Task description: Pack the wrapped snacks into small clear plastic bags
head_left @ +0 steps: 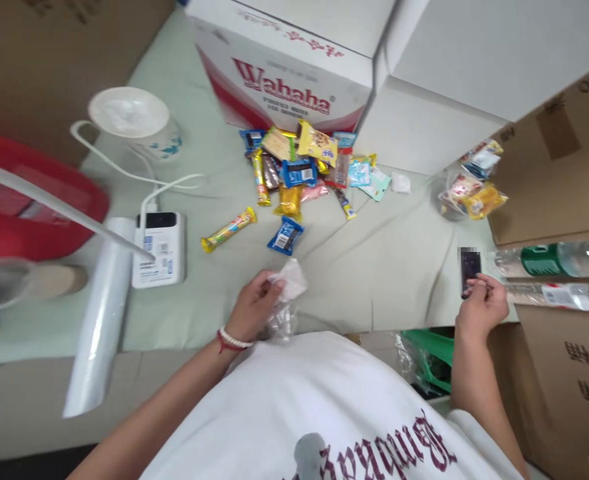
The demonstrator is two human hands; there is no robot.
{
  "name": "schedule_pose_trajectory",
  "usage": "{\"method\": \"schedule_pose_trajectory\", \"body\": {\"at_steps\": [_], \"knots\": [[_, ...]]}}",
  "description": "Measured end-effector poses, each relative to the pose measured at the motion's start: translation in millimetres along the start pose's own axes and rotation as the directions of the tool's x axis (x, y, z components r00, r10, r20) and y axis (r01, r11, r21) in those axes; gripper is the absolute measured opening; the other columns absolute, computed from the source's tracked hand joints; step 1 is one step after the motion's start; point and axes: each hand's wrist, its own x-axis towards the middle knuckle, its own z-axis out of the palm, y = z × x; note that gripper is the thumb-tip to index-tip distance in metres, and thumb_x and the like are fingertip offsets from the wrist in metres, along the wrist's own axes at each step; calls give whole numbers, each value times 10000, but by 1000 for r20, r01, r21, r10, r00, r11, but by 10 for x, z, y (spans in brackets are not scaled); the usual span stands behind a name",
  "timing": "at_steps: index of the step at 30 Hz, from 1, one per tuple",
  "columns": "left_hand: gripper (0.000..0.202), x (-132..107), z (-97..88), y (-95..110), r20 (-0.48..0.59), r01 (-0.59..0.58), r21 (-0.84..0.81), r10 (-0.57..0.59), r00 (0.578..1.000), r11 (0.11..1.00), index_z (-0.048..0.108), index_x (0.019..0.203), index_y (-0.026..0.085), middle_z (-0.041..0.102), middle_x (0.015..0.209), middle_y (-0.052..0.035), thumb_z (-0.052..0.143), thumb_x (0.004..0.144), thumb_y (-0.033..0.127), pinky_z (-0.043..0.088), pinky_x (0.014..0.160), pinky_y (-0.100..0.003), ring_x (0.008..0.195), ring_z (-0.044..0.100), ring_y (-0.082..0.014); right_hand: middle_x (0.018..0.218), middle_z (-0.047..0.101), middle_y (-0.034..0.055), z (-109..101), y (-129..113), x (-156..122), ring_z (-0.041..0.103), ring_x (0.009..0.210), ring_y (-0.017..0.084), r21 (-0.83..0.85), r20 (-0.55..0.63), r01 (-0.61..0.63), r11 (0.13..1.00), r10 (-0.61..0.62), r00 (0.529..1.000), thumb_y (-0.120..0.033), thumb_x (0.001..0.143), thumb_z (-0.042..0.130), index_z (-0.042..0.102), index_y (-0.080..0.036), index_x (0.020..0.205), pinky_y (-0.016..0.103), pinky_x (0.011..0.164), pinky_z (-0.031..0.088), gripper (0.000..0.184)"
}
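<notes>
My left hand (254, 307), with a beaded bracelet on its wrist, is closed on a crumpled white tissue (293, 279) near the table's front edge. Crinkled clear plastic (281, 323) hangs just below the tissue; whether the fingers also grip it I cannot tell. Far to the right, my right hand (483, 307) pinches the lower end of a dark phone (470, 270) at the table's right side. Beyond my left hand lie a blue-wrapped snack (286, 236), a yellow snack stick (229, 229) and a pile of wrapped snacks (299, 172).
Behind the snacks stands a white-and-red Wahaha carton (284, 80). A paper cup (131, 120), a white power bank (159, 257) with a cable and a plastic film roll (101, 313) are at left. At right are a clear tub (447, 200) of snacks and plastic bottles (587, 259).
</notes>
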Motion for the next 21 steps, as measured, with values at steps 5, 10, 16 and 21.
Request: {"method": "schedule_pose_trajectory", "body": {"at_steps": [5,10,16,21], "knots": [[407,151,254,69,127,-88,-76,97,987,993,586,958,188,614,797,15,724,793,534,457,676,-257,726,550,-139,961,733,67,596,-1219,-1059,645,744,180,315,718,-188,930,-104,688,-523,938,644,716,-216,1107,331,709,554,357],[307,159,304,43,203,-151,6,146,968,989,586,1002,194,652,883,-10,708,788,377,499,744,-289,806,592,-160,1083,729,58,1043,-1758,-1590,655,949,215,390,888,-461,797,-193,417,-518,851,763,708,-258,1124,330,782,563,381],[130,187,124,-14,120,-172,111,159,980,979,647,878,186,683,853,-22,636,830,306,507,801,-305,832,629,-171,712,599,-21,1187,-1683,-1403,485,631,137,292,905,-539,790,-47,422,-530,799,799,677,-221,832,259,579,425,334],[426,170,165,-8,130,-206,94,193,973,974,630,1175,186,715,1158,-90,703,823,416,523,793,-309,864,642,-168,715,585,-25,1029,-1595,-1346,485,648,133,263,913,-519,813,-35,407,-510,815,803,677,-219,826,257,611,417,317]]}}
